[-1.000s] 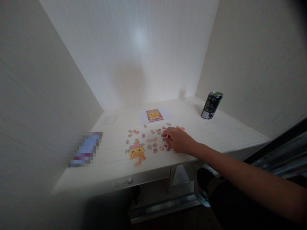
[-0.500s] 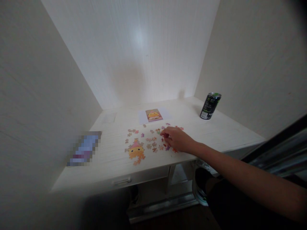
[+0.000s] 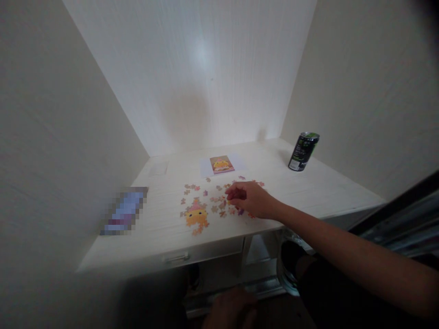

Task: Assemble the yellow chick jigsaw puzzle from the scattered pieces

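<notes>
1. Bending over the loose puzzle pieces [image 3: 215, 209], the right hand [image 3: 250, 198] has its fingers half curled, a small gap showing by the thumb; I can't tell whether it has hold of a piece.
2. Down in the dimness below the desk [image 3: 157, 237] edge is the left hand [image 3: 233, 308], too dark for me to say how open it is or what it holds.
3. The partly joined puzzle [image 3: 196, 214], a yellow face with a pink top, lies left of the right hand, near the desk's front.
4. Behind the pieces lies a matching picture [image 3: 222, 165]; a dark can [image 3: 303, 151] stands farther right.
</notes>
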{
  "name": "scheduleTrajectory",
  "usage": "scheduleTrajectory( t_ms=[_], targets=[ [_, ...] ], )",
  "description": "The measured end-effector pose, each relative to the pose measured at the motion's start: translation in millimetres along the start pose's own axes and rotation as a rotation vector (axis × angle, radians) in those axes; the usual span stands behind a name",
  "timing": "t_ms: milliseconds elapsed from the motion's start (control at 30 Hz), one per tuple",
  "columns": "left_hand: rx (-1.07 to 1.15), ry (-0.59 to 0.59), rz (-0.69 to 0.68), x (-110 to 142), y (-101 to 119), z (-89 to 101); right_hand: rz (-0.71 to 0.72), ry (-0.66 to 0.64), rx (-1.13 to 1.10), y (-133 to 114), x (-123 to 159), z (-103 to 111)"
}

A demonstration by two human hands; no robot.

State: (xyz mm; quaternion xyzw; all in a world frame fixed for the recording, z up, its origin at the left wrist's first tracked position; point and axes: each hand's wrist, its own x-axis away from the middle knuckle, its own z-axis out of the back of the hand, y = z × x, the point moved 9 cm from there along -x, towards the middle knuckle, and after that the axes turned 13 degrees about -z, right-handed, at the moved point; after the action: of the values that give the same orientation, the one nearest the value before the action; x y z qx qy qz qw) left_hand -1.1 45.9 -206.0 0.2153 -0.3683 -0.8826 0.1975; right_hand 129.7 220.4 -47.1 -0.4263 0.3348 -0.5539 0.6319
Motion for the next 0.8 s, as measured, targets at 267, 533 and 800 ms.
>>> scheduleTrajectory(
  t_ms=[267, 533, 800],
  targets=[
    [-0.426, 0.558, -0.303, -8, 91, 159.6, -0.039, -0.309, -0.138, -27, 18, -44],
    [-0.511, 0.561, -0.243, 1, 80, 182.8, -0.003, -0.494, -0.061, -45, 40, -84],
    [-0.595, 0.502, -0.250, 9, 75, 188.7, 0.017, -0.487, -0.095, -43, 36, -98]
  ],
)
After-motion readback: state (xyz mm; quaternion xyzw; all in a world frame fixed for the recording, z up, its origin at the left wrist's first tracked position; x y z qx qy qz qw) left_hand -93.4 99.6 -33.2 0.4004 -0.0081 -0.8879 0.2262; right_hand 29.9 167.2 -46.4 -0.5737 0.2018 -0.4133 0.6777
